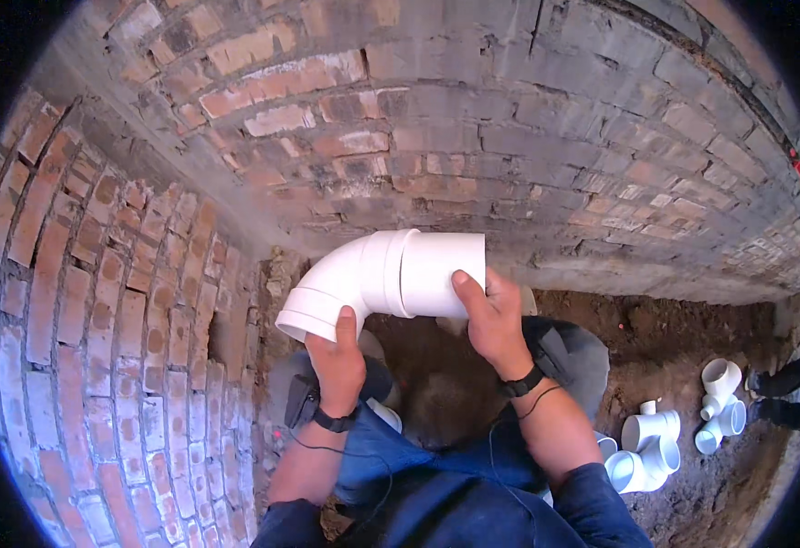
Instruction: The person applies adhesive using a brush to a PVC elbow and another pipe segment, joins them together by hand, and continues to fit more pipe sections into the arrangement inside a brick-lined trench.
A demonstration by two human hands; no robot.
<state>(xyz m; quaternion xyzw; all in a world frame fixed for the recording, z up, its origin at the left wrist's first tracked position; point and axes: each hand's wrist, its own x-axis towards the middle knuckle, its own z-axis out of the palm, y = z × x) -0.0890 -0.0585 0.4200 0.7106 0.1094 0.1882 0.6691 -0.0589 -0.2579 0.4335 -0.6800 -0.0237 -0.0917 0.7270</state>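
White plastic pipe elbow (331, 274), joined at its right end to a short straight pipe (445, 276), is held up in front of the person, above the dirt floor (683, 338) and between the two knees. At the far left stands a rough brick side wall (107, 320), meeting a long brick back wall (473, 128) behind the piece. The left hand (336, 365) grasps the elbow near its lower, open mouth — thumb on the near side, the other fingers mostly hidden; a black wristband (334, 422) circles that wrist. The right hand (493, 324) grips the short pipe around its right end, thumb pressed on its surface, with another black band (522, 383) at the wrist. Further right, white pipe fittings (651, 447) lie on the dirt, a second cluster (721, 406) just beyond them — and at the right edge show another person's dark-clothed legs (793, 393).
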